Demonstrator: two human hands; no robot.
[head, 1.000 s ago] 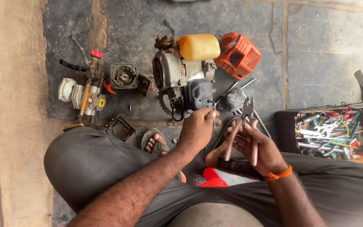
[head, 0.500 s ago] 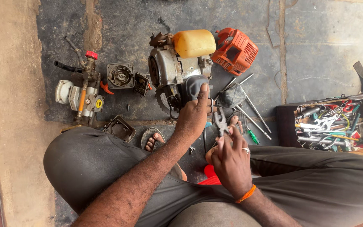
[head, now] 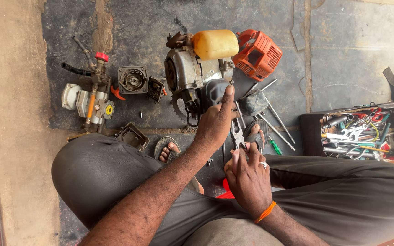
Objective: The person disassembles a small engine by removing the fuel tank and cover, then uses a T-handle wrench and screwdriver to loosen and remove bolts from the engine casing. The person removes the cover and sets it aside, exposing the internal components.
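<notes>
A small engine (head: 192, 73) with a yellow fuel tank (head: 215, 44) lies on the dark stone floor in front of me. My left hand (head: 215, 120) rests on its black cover (head: 214, 92), thumb stretched up against it. Just below, my right hand (head: 248, 175), with a ring and an orange wrist thread, is closed around the handles of metal pliers (head: 238, 134) whose jaws point toward the engine. My sandalled feet show beside both hands.
An orange engine shroud (head: 258, 54) lies right of the tank. A pump part with a red cap (head: 90, 98), a round starter part (head: 132, 79) and a black frame (head: 132, 135) lie at left. Long rods and a green screwdriver (head: 275, 146) lie right. An open toolbox (head: 359, 130) holds several tools.
My right hand turned palm down and dropped toward my lap with the pliers. My left hand slid up onto the engine's black cover. The view moved closer.
</notes>
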